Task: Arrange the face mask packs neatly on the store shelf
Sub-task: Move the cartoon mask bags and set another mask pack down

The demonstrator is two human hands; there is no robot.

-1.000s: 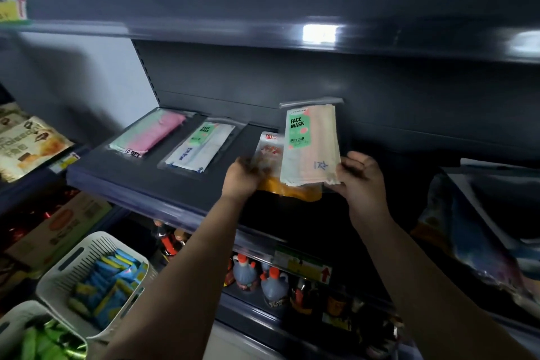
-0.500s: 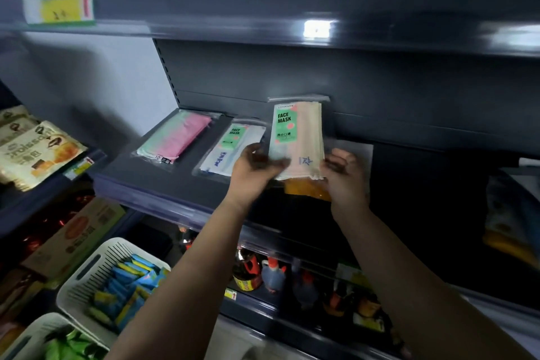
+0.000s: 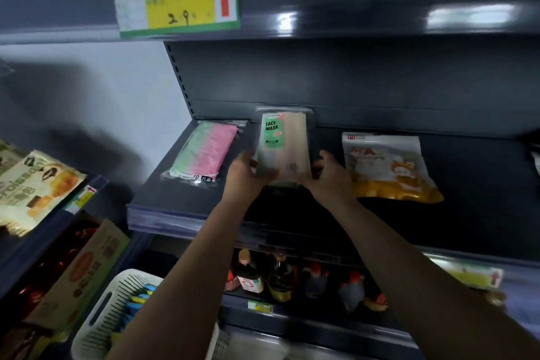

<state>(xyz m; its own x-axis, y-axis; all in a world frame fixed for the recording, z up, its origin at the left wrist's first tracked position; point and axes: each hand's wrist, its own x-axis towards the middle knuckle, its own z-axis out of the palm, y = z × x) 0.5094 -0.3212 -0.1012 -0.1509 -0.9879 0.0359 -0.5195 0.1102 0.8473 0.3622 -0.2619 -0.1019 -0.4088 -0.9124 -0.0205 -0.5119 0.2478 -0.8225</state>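
Observation:
A beige face mask pack point(image 3: 282, 145) with a green "FACE MASK" label stands tilted over the dark shelf point(image 3: 187, 213). My left hand point(image 3: 244, 174) grips its lower left edge and my right hand point(image 3: 328, 177) grips its lower right edge. A pink and green mask pack point(image 3: 206, 152) lies flat on the shelf to the left. A white and yellow mask pack point(image 3: 388, 168) with a cartoon animal lies flat to the right. The white and blue pack seen earlier is hidden behind my hands and the held pack.
A price tag point(image 3: 176, 3) with a red arrow hangs on the upper shelf edge. Bottles point(image 3: 280, 278) stand on the shelf below. A white basket point(image 3: 111, 313) with blue packets sits at lower left, next to a cardboard box point(image 3: 84, 272) and snack bags point(image 3: 32, 184).
Both hands carried the beige pack leftward, over the spot of the white and blue pack. The yellow pack now lies uncovered to the right. The camera shifted left.

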